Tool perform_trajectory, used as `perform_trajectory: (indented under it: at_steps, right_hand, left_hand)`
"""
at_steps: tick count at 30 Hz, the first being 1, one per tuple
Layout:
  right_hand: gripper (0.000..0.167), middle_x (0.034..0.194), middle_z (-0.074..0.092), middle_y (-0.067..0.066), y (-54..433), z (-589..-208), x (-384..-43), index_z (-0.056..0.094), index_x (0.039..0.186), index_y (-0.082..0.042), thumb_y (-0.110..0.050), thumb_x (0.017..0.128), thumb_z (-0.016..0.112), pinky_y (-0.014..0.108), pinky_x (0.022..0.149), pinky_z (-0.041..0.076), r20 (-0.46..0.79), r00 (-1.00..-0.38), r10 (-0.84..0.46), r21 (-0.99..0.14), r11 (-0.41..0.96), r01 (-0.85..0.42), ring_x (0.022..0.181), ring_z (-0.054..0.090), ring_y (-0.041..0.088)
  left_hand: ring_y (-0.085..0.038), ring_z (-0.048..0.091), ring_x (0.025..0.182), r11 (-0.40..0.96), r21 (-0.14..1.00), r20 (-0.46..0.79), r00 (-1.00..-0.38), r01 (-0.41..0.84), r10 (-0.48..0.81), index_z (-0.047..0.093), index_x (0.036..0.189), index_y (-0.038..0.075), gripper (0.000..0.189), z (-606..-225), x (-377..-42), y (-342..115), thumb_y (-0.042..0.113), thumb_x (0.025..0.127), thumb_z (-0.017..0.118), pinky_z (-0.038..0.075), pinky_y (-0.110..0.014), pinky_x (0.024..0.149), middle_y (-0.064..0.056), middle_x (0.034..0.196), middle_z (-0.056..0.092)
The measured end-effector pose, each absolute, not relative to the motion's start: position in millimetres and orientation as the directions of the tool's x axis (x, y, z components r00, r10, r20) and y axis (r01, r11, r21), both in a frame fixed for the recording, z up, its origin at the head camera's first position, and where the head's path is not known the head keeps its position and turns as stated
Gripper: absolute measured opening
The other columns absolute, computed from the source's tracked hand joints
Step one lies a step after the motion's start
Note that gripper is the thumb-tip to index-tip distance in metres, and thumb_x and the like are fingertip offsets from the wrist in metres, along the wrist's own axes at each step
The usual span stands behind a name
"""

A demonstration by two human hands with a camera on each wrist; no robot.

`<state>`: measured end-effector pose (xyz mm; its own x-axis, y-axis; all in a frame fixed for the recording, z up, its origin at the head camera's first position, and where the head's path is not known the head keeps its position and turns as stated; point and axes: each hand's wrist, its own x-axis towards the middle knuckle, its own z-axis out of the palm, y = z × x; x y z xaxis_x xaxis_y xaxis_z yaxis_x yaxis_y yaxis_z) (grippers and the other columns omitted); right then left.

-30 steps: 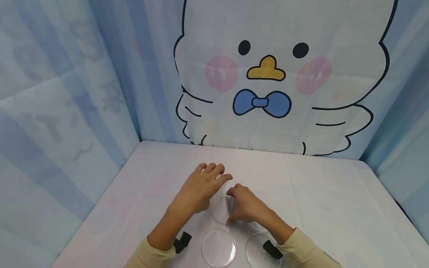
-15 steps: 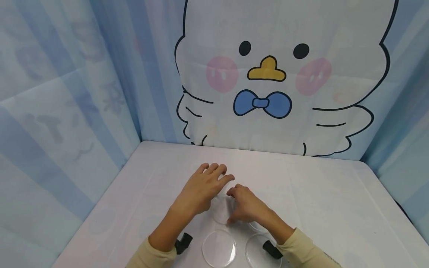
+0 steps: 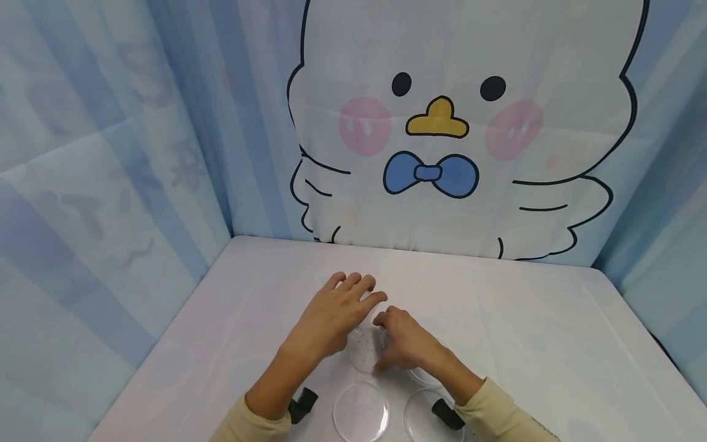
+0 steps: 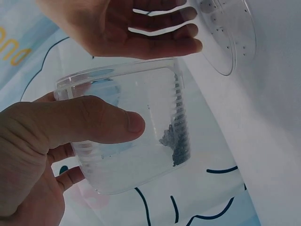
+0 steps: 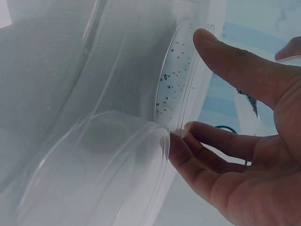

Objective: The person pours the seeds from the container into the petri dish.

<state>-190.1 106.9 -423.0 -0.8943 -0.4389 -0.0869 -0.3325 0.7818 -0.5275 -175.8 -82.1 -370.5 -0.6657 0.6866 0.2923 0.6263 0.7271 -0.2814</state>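
The left hand (image 3: pixel 331 319) grips a clear plastic box (image 4: pixel 122 160), black grains (image 4: pixel 180 146) gathered along its ribbed side, near a round speckled dish (image 3: pixel 364 350). The right hand (image 3: pixel 407 341) holds the dish's rim between thumb and fingers. Other clear dishes (image 3: pixel 361 411) stand on the pale desk (image 3: pixel 530 344); blue-striped curtains (image 3: pixel 83 153) surround it.
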Motion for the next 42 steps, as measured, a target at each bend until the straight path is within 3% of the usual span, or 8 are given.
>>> perform_trajectory:
  at_steps: [42]
  right_hand:
    - [0.077,0.11,0.064,0.015,106.2,-422.9,-189.8,0.069,0.119,0.006,-0.017,0.054,0.104,0.048,0.094,0.057,-0.088,-0.902,-0.423,-0.542,0.78,-0.313,0.104,0.061,0.03]
  left_hand:
    - [-0.018,0.051,0.129,0.712,-0.377,0.273,-0.664,0.592,0.696,0.057,0.144,0.03,0.084,-370.0,-171.9,-77.1,0.02,0.071,0.097,0.044,-0.039,0.114,0.003,0.14,0.052]
